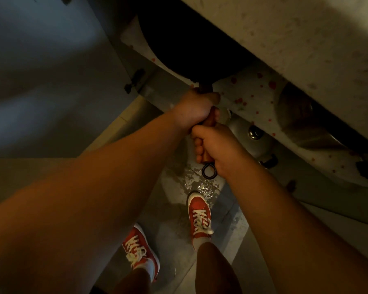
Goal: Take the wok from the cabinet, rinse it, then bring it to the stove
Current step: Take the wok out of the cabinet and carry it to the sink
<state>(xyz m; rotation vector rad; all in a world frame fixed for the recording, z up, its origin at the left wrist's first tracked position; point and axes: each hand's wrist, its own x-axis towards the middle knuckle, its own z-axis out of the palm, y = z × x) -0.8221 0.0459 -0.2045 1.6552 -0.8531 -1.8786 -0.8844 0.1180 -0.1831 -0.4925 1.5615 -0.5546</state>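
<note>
The wok [189, 49] is a large black bowl lying inside the open lower cabinet, under the stone countertop [306, 32]; most of it is lost in shadow. Its brown wooden handle [210, 119] sticks out toward me and ends in a black hanging ring [209, 171]. My left hand [194, 109] is closed around the handle close to the bowl. My right hand [216, 148] grips the handle's outer end just above the ring. Both arms reach down and forward.
The grey cabinet door [51, 71] stands open on the left. A white liner with red dots [253, 92] covers the shelf, with a metal lid [254, 132] and a steel pot [306, 115] to the right. My red shoes [199, 217] stand on a wet tiled floor [198, 183].
</note>
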